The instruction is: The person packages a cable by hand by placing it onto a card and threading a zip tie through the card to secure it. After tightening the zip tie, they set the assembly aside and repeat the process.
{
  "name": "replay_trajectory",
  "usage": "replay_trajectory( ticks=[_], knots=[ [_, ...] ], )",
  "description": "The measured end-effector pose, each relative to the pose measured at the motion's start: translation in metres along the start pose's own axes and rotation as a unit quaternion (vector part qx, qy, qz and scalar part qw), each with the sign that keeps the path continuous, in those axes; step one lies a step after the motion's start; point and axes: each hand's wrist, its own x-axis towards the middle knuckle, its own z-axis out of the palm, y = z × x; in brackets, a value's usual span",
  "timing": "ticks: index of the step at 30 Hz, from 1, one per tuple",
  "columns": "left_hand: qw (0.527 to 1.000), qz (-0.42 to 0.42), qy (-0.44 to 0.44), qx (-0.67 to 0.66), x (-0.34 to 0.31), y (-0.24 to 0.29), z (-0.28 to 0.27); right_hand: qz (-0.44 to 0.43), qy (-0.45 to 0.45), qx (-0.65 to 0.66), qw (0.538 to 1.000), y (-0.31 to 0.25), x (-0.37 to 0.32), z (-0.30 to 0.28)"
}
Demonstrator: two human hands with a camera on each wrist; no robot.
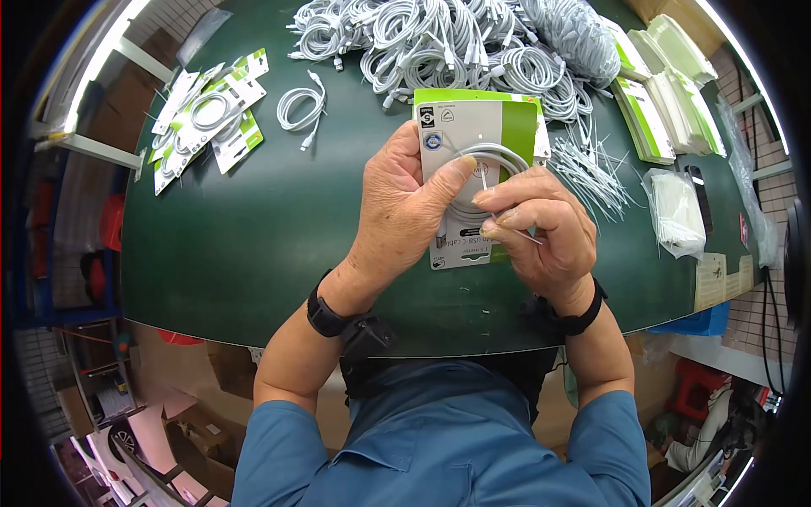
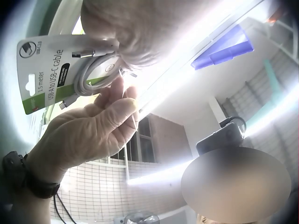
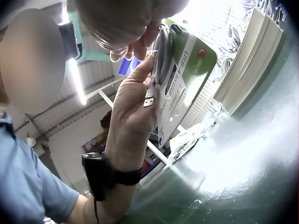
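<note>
A white and green cable card (image 1: 460, 257) stands between the hands in the head view, with a coiled white cable (image 1: 498, 152) against its face. My left hand (image 1: 397, 207) grips the card's left side, its thumb pressing on the coil. My right hand (image 1: 549, 230) pinches a thin white tie (image 1: 525, 237) between thumb and fingers in front of the coil. In the left wrist view the coil (image 2: 84, 84) lies on the card (image 2: 39, 70) beside the right hand (image 2: 88, 133). A metal USB plug (image 3: 149, 101) shows by the left hand (image 3: 133, 112) in the right wrist view.
A heap of coiled cables (image 1: 405, 42) covers the table's far side. Loose ties (image 1: 591, 173) and stacks of cards (image 1: 650, 118) lie right, near a bag of ties (image 1: 677, 215). At the left are carded cables (image 1: 207, 118) and a single coil (image 1: 300, 110).
</note>
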Motion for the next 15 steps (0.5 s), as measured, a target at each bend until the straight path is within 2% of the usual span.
replay_trajectory(
  ticks=[15],
  knots=[
    [0.999, -0.007, 0.003, 0.031, -0.0016, -0.0072, -0.0001, 0.006, -0.003, 0.002, 1.0, 0.0032, -0.005, 0.0026]
  ],
)
